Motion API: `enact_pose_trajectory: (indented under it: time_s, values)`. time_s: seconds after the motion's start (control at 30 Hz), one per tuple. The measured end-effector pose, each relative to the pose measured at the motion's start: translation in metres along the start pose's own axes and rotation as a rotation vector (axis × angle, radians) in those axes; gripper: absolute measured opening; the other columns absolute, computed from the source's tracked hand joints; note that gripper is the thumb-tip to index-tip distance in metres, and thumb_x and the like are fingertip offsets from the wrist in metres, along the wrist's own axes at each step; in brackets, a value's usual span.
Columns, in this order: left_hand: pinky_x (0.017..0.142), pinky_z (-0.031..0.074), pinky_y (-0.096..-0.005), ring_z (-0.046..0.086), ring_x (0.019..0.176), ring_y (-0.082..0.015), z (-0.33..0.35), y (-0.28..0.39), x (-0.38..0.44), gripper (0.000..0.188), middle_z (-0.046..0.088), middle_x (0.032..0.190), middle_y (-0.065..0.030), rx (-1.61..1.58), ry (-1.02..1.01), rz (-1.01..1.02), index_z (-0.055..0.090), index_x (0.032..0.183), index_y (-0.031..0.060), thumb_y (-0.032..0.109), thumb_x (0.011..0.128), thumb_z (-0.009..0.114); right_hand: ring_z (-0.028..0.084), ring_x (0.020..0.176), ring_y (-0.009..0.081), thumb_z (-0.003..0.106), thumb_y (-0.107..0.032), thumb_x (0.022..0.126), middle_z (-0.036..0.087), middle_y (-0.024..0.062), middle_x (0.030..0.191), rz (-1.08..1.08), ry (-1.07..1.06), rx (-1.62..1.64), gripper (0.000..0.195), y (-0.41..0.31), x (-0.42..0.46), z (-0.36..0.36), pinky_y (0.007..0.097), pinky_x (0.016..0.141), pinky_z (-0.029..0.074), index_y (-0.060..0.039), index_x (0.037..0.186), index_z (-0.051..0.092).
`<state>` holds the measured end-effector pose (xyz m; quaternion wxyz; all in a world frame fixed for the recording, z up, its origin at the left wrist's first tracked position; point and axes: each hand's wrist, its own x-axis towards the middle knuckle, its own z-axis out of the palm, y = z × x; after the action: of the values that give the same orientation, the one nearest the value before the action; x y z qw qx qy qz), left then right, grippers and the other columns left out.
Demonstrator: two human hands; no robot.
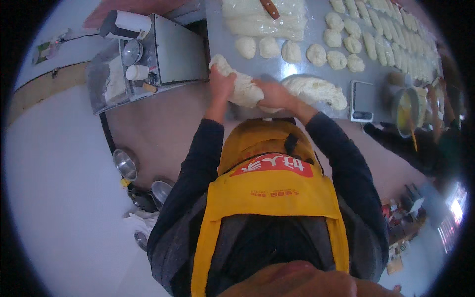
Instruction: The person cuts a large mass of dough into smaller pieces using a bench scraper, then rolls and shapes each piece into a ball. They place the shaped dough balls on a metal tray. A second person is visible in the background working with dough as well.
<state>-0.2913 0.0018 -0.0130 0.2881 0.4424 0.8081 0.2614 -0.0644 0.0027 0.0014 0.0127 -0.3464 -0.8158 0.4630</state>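
Observation:
Between my two hands is a thick roll of pale dough [243,89], raised over the near edge of the metal worktable [237,67]. My left hand [222,82] grips its upper left part, and a floury end sticks up past the fingers. My right hand [274,93], a little blurred, grips the lower right end. Just right of that hand lies a larger mass of dough [315,89] on the table. Beyond my hands sits a row of rounded dough pieces [291,51], set apart from one another.
A digital scale [362,101] stands at the table's right front. Past it are a metal bowl of yellow liquid [405,111] and another person's arms [434,107]. Long dough strips [378,48] fill the far right. A brown-handled tool [269,9] rests on plastic-covered dough [263,24]. A flour bin [111,80] stands left.

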Motion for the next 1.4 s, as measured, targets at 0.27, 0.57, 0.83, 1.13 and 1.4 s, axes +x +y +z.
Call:
enact_pose_trajectory:
  time_s: [0.27,0.57,0.83,1.13,1.4]
  values:
    - [0.108,0.045,-0.0449,0.055,0.127,-0.0402,-0.031,0.0,0.091,0.083,0.057,0.136,-0.0256,-0.017,-0.093,0.446,0.045,0.149,0.0065,0.026,0.076,0.079,0.057,0.12,0.0438,0.073,-0.036,0.083,0.059,0.0247,0.132,0.065,0.172,-0.065,0.069,-0.057,0.029,0.032,0.058,0.101,0.044,-0.0049,0.141,0.051]
    - [0.104,0.044,-0.0524,0.05,0.128,-0.0439,-0.011,0.04,0.011,0.066,0.052,0.14,-0.0261,0.39,-0.216,0.694,0.053,0.141,0.0052,0.029,0.083,0.074,0.035,0.142,0.042,0.08,-0.027,0.077,0.036,0.0223,0.154,0.522,0.603,-0.41,0.082,0.042,-0.119,-0.024,0.0618,0.11,0.035,-0.0189,0.151,0.044]
    - [0.103,0.042,-0.0532,0.05,0.123,-0.0435,0.113,0.096,-0.104,0.08,0.054,0.135,-0.0203,0.611,-0.558,0.868,0.046,0.146,0.0028,0.027,0.077,0.079,0.058,0.118,0.04,0.082,-0.032,0.071,0.064,0.0192,0.124,0.557,0.465,-0.247,0.07,0.156,-0.155,-0.016,0.0484,0.094,0.05,-0.012,0.134,0.057]
    - [0.098,0.048,-0.0439,0.061,0.117,-0.0372,0.088,0.101,-0.094,0.071,0.065,0.125,-0.0187,0.325,-1.169,0.634,0.06,0.133,0.0104,0.029,0.069,0.086,0.043,0.136,0.0443,0.075,-0.02,0.079,0.049,0.0265,0.143,0.317,0.444,-0.208,0.075,0.122,-0.193,-0.055,0.0516,0.112,0.037,-0.0158,0.148,0.046]
    - [0.106,0.044,-0.0455,0.053,0.128,-0.042,0.024,0.068,-0.062,0.09,0.057,0.137,-0.0208,0.403,-0.288,0.655,0.044,0.149,0.0083,0.035,0.074,0.086,0.033,0.144,0.0452,0.074,-0.012,0.08,0.025,0.0188,0.162,0.431,0.395,-0.464,0.083,0.089,-0.177,-0.021,0.0711,0.106,0.035,-0.024,0.154,0.039]
